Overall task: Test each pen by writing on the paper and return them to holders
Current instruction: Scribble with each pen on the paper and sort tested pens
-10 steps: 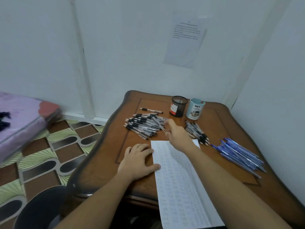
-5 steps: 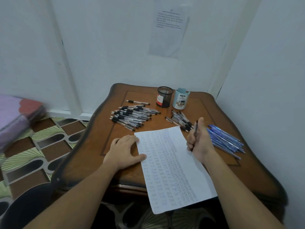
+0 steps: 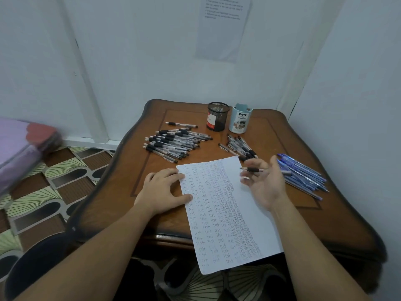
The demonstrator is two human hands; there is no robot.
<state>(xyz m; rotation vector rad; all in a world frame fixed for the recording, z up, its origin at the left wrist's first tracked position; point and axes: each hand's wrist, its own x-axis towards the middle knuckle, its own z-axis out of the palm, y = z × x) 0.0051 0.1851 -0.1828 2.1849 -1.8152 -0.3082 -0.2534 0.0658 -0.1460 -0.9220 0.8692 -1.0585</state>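
Note:
A white paper [image 3: 225, 213] covered with rows of small writing lies on the brown table [image 3: 347, 213], its near end hanging over the front edge. My left hand [image 3: 163, 192] presses flat on the paper's left edge. My right hand [image 3: 263, 183] hovers palm-up over the paper's right side and holds a black-grip pen [image 3: 252, 169] between its fingers, tip pointing left. A black mesh holder [image 3: 217, 116] and a pale blue holder [image 3: 239, 118] stand at the back of the table; I see no pens in them.
A big pile of black pens [image 3: 173, 145] lies left of the holders, a smaller black bunch [image 3: 239, 147] below them, and blue pens [image 3: 303, 174] at the right. White walls close the back and right. A patterned floor [image 3: 54, 181] and purple bedding [image 3: 19, 148] are at left.
My right hand took a pen from the black pile and brought it back over the paper's right side, turning palm-up. The camera view shifted left and down. The left hand stayed put.

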